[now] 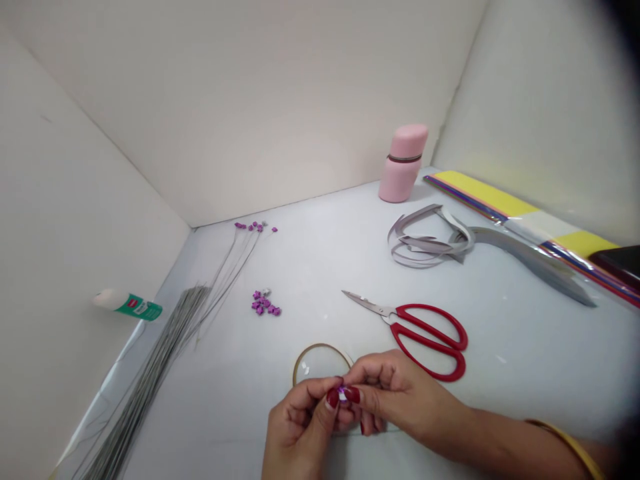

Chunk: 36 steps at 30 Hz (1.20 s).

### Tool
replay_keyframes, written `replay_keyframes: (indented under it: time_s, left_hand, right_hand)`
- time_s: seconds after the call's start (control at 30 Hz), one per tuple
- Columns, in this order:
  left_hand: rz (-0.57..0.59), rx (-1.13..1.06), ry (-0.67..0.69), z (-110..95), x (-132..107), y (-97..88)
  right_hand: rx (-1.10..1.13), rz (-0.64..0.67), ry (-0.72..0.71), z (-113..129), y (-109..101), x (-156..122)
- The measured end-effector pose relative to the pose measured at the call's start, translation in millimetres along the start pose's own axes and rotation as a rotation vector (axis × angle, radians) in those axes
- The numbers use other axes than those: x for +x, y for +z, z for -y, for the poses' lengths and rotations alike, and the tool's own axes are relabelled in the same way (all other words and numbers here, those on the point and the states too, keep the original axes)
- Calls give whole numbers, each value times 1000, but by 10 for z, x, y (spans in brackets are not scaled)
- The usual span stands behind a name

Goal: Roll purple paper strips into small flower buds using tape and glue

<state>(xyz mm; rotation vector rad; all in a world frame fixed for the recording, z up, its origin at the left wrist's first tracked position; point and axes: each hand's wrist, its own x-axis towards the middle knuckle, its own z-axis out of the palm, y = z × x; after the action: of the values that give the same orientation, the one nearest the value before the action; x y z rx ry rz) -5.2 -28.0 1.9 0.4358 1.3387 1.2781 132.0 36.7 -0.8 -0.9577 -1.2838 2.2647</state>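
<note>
My left hand (300, 427) and my right hand (390, 393) meet low in the view, their fingertips pinching a tiny purple and white piece (343, 395) between them. The fingernails are painted dark red. Behind the hands lies a thin round hoop (320, 345) with a gold-brown rim, partly hidden by my fingers. Red-handled scissors (385, 312) lie closed just beyond my right hand. A small cluster of purple paper flowers (263, 303) sits farther up the table.
Thin wires tipped with purple buds (255, 227) reach the back corner beside a bundle of grey wires (155, 360). A glue stick (133, 307), pink bottle (403, 163), grey paper strips (430, 237) and stacked coloured paper (525, 213) surround the white table (300, 267) between pale walls.
</note>
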Motion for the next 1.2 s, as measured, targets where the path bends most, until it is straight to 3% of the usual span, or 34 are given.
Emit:
replay_keyframes:
  time_s: [0.13,0.27,0.47,0.57,0.97,1.2]
  left_hand:
    - [38,-61,11,-9,2,21]
    - [65,-67,151,55,5,15]
    - [3,393,536,132,-3,-52]
    - [8,492,671,119,-14,-48]
    - [45,597,673,127,2,-42]
    - [-75,407,565,19,-42,-35]
  right_hand:
    - [47,-7,-6,13,-10,19]
    - [40,-17,-2,25,-7,30]
    - [30,-15,7,0,3,12]
    - [21,-41,28,-1,10,2]
    - [-43,-57,23,9,20,18]
    - [-104,-73,-88,18,-3,-3]
